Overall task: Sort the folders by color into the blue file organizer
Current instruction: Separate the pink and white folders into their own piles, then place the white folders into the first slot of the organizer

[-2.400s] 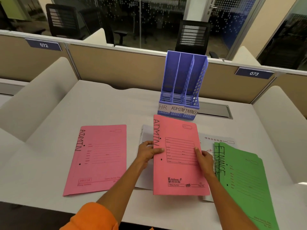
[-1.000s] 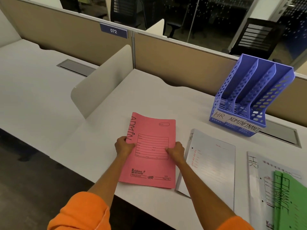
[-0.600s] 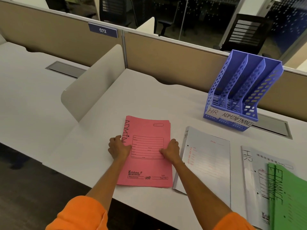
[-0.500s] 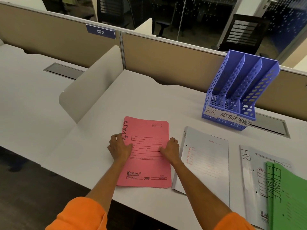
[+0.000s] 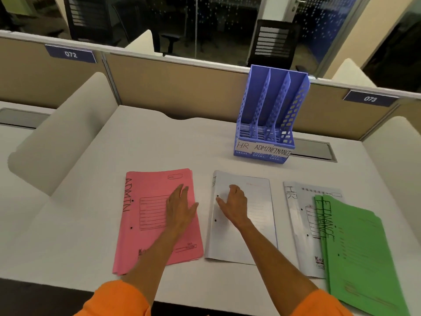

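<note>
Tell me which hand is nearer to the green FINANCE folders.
Right. The right hand is over the middle white folder, to the left of the green FINANCE folders; the left hand is over the pink ADMIN folders, farther left.

Bare desk (image 5: 173, 142) lies open between the folders (image 5: 157, 215) and the blue file organizer (image 5: 268, 119), its slots empty.
</note>
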